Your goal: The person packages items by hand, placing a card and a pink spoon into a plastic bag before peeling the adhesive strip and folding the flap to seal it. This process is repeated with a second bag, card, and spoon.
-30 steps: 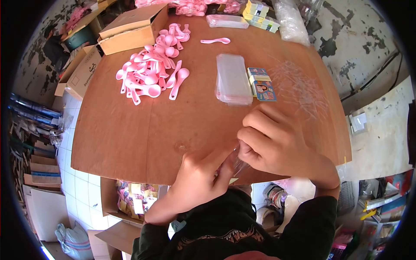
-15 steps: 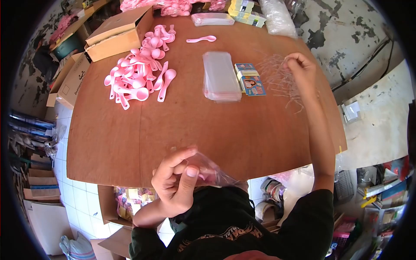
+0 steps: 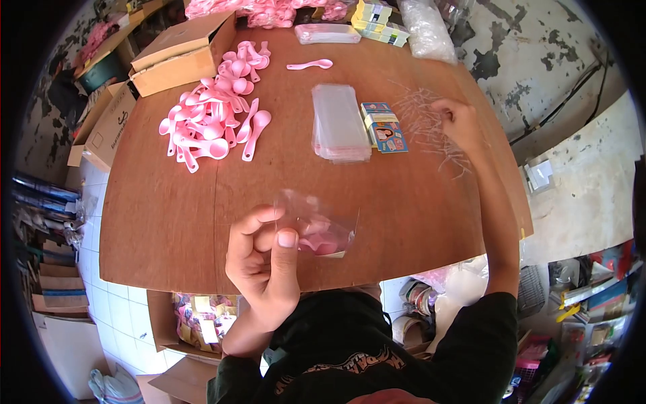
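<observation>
My left hand [image 3: 262, 259] is closed on a clear plastic bag [image 3: 316, 225], pinched between thumb and fingers above the table's near edge. Inside the bag is something pink, its shape partly hidden by glare, with a pale edge at the bottom. At the right of the table, my right hand [image 3: 461, 124] has its fingers drawn together at a loose heap of thin clear strips [image 3: 420, 111]. Whatever its fingertips hold is hidden. Left of the heap lie a banded stack of printed cards [image 3: 385, 128] and a pile of flat clear bags [image 3: 340, 124].
Many pink spoons [image 3: 205, 121] are heaped at the left, with one spoon [image 3: 309, 64] apart. A cardboard box [image 3: 178, 60] stands behind them. Along the back are more bags [image 3: 328, 34], card stacks [image 3: 380, 23] and a plastic roll [image 3: 427, 30]. Below the table sits a filled carton [image 3: 158, 316].
My left hand has raised and turned the bag, so its pink contents show more. My right hand has moved slightly down and left, its fingers now lower at the strips.
</observation>
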`<state>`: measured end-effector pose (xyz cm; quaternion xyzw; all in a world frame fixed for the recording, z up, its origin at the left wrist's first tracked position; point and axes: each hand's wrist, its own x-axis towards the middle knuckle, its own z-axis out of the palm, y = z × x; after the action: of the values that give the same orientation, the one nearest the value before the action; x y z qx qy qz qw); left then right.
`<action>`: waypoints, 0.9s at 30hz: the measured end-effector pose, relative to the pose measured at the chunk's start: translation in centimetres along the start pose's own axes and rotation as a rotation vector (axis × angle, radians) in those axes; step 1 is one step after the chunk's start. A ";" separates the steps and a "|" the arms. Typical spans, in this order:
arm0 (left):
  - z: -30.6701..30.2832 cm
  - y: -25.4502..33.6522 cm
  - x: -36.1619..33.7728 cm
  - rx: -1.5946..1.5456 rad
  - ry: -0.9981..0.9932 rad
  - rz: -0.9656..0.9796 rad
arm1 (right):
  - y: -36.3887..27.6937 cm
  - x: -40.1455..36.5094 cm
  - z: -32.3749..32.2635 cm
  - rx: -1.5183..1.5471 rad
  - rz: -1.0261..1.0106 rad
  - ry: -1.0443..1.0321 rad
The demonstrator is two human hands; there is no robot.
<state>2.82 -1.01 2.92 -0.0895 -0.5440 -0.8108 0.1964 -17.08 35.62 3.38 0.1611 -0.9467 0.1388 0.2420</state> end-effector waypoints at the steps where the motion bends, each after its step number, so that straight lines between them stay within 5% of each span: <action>1: -0.1 -0.1 0.3 0.019 -0.017 0.054 | -1.6 0.0 -0.4 0.106 0.048 0.056; 4: -0.1 -0.8 0.7 0.042 -0.072 0.013 | -8.0 -1.2 -1.8 0.424 -0.062 0.025; 8: 0.5 -1.5 1.1 -0.119 -0.071 -0.052 | -17.6 -3.3 -3.5 0.799 -0.339 -0.357; 10: 0.2 -2.0 1.2 -0.113 -0.089 -0.063 | -19.9 -4.7 -3.1 0.729 -0.332 -0.454; 14: -0.3 -2.1 1.6 -0.198 -0.103 -0.023 | -22.7 -6.1 -2.7 0.922 -0.012 -0.469; 19: -1.3 -2.2 2.3 -0.210 -0.278 -0.083 | -22.6 -6.3 -1.4 0.970 -0.143 -0.276; 27: -1.3 -2.8 2.3 -0.105 -0.183 -0.208 | -22.7 -7.1 -1.0 1.264 0.255 -0.378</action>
<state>-0.29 -1.83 0.86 -0.1164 -0.5228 -0.8426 0.0560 -2.31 16.96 4.88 0.1802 -0.7211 0.6632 -0.0872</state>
